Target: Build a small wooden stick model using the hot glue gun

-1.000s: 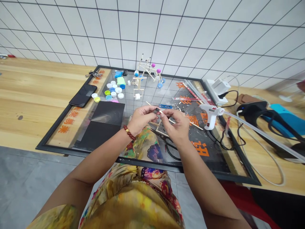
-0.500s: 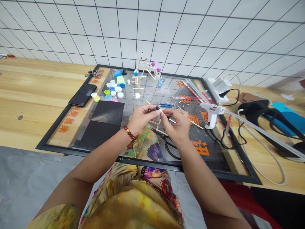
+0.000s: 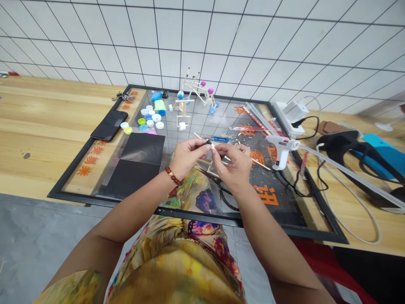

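Reference all positions to the glue gun (image 3: 281, 147). We hold the small dark piece (image 3: 208, 142) and the light wooden stick (image 3: 212, 147) to its left, above the glass. The left hand (image 3: 187, 157) is pinched narrow on the dark piece; the right hand (image 3: 233, 164) is pinched narrow on the stick, just beside it. Whether the two parts are bonded, we cannot tell.

We judge both parts light; the stick should be stiff but prone to snapping if bent. Grip it close to the dark piece, using fingertip pressure only.

Observe the edges: the scissors (image 3: 215, 179) lie below the hands, left of the glue gun and nearer us, and the blue tool (image 3: 220, 139) lies left of the gun, just beyond the fingers. For moving, we have more room farther left of the gun, above the flat black sheet (image 3: 131, 179).
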{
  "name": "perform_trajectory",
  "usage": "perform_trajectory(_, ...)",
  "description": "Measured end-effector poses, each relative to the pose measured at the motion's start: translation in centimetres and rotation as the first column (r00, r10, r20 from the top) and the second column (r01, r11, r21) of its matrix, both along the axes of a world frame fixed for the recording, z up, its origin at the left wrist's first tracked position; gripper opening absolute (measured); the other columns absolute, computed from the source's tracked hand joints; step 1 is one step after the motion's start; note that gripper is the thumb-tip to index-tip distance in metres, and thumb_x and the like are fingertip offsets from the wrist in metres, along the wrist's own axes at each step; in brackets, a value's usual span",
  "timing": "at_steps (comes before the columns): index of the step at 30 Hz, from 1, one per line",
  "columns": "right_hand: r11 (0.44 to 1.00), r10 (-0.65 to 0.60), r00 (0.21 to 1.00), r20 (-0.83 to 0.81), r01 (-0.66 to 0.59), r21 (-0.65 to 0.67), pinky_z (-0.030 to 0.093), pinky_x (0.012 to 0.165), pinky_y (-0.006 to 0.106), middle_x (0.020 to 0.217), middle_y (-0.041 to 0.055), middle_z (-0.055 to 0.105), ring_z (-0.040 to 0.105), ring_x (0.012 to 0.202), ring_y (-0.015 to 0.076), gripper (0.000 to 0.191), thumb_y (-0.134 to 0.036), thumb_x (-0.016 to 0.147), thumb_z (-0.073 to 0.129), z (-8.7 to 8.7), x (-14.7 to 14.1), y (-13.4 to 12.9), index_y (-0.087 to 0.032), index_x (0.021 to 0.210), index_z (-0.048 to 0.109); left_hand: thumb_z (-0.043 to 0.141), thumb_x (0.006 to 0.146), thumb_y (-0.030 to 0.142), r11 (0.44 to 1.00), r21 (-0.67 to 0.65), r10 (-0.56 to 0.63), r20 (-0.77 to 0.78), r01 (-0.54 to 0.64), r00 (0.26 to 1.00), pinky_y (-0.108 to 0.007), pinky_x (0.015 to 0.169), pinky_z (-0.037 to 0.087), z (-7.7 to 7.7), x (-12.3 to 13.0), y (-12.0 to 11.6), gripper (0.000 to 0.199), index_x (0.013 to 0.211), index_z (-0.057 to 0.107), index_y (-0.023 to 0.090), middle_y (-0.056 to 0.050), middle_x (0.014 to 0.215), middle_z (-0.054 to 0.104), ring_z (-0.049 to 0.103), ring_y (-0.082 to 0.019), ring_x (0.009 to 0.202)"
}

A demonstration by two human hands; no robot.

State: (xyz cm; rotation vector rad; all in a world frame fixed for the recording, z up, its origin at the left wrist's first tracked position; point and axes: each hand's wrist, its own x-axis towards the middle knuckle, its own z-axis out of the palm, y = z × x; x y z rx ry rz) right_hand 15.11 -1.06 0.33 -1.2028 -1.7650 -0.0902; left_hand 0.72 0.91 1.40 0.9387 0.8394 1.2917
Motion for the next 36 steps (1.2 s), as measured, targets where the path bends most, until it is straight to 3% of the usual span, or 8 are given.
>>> perform_trajectory(11,0.997,0.008,0.999,0.047,-0.012,0.073,0.039,0.088,0.039,0.068,-0.0035,0.073,0.065,0.061,0.0141,0.007,-0.025,0.085,0.063,-0.41,0.02,0.11,-0.024,0.092,0.065,0.079,0.064,0.029,1.000,-0.021,-0.001,-0.010,0.000,1.000,-0.024,0.061,0.050,-0.15,-0.16,0.08,0.018,0.072,0.073,0.014,-0.002,0.067,0.069,0.060,-0.009,0.060)
perform_trajectory(27,0.999,-0.022,0.995,0.095,0.017,0.046,0.036,0.091,0.040,0.064,-0.0051,0.070,0.063,0.058,0.0144,0.004,-0.026,0.086,0.060,-0.37,-0.16,-0.20,-0.025,0.089,0.063,0.078,0.062,0.025,0.997,-0.055,0.052,-0.038,-0.054,0.998,-0.025,0.060,0.050,-0.04,0.15,-0.11,0.014,0.068,0.071,0.015,0.000,0.062,0.066,0.059,-0.010,0.057)
perform_trajectory(36,0.994,-0.089,0.987,0.133,0.079,0.081,0.035,0.089,0.040,0.066,-0.0037,0.073,0.064,0.059,0.0147,0.005,-0.026,0.085,0.059,-0.40,-0.08,-0.15,-0.025,0.087,0.065,0.076,0.058,0.022,0.986,-0.166,0.017,0.058,-0.007,0.998,-0.028,0.066,0.050,0.16,0.28,-0.26,0.018,0.073,0.073,0.013,-0.004,0.069,0.070,0.062,-0.012,0.063)
